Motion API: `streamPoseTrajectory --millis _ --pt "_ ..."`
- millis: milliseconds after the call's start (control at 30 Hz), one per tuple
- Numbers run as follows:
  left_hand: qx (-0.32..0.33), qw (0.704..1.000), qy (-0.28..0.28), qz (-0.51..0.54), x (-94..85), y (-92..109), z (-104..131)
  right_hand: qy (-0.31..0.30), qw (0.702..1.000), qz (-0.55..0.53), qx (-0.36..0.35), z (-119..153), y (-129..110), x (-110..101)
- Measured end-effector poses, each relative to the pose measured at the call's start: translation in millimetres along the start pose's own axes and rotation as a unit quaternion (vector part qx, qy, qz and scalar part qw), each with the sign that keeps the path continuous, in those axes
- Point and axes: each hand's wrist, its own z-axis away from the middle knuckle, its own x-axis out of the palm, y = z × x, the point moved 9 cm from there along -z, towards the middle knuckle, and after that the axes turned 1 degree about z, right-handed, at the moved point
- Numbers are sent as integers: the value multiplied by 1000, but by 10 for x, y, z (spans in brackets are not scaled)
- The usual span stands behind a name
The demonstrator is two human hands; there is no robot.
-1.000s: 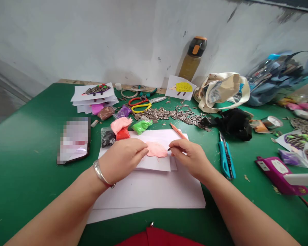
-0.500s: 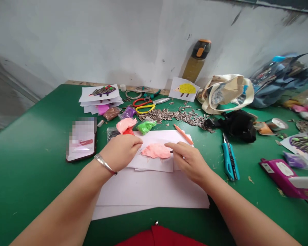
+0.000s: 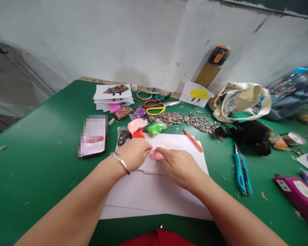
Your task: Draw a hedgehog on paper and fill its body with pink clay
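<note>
Pink clay [image 3: 157,155] lies pressed flat on a small white paper [image 3: 150,167], over larger white sheets [image 3: 156,194]. My right hand [image 3: 179,165] covers much of the clay, its index finger extended onto the clay's upper left part; its other fingers are curled underneath. My left hand [image 3: 135,153] is at the left edge of the clay, thumb and index finger pinched together; whatever may be between them is too small to make out. Just beyond it sit a lump of pink clay [image 3: 137,126], red clay [image 3: 138,134], a black clay bag [image 3: 123,136] and green clay [image 3: 156,128].
A phone [image 3: 93,136] lies left, a blue cutter [image 3: 242,171] right. Behind are scissors [image 3: 156,108], sunflower seeds [image 3: 195,122], a hedgehog picture [image 3: 196,94], a bottle [image 3: 212,66], a cloth bag [image 3: 240,102] and a black pouch [image 3: 254,136]. An orange pen [image 3: 193,140] rests on the paper.
My right hand has moved left across the pink clay, toward my left hand, and now hides most of it. The view has shifted, so the table items appear farther right.
</note>
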Motion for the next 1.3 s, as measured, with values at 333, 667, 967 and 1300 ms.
streamPoseTrajectory --millis 333,667,967,1300 --pt "3 1000 10 7 33 10 0 4 999 -36 -11 28 99 8" --pt "42 999 -10 -7 17 187 99 -7 999 -46 6 2 247 39" --pt "43 995 -24 -84 142 242 108 -11 1000 15 -18 -2 198 85" --pt "25 997 -31 -65 112 240 148 -21 999 -16 -36 3 157 89"
